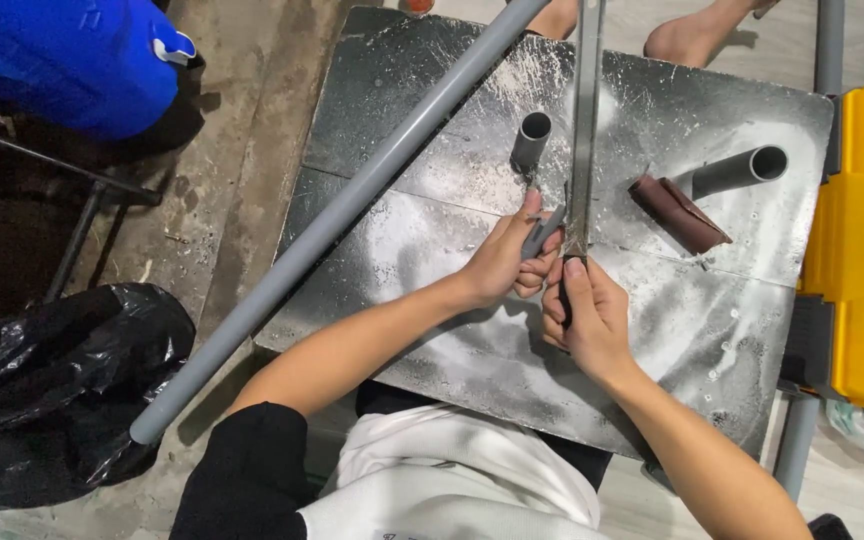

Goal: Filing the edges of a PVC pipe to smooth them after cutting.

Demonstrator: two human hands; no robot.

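At the middle of the dusty metal board [432, 300], we see a small grey pipe piece [540, 232] pinched in the left hand [500, 262], its long axis slanting up and to the right, away from the body. Just beside it on the right, a long flat metal tool [584, 120], probably a file or saw blade, runs almost straight away from us; the right hand [584, 318] is wrapped tight round its dark handle, so the blade touches or nearly touches the piece. The left hand is the nearer to the piece. Further out lie a short pipe stub [531, 138], a brown sandpaper fold [678, 212], another pipe [737, 170] and a long grey pipe [342, 215] across the board.
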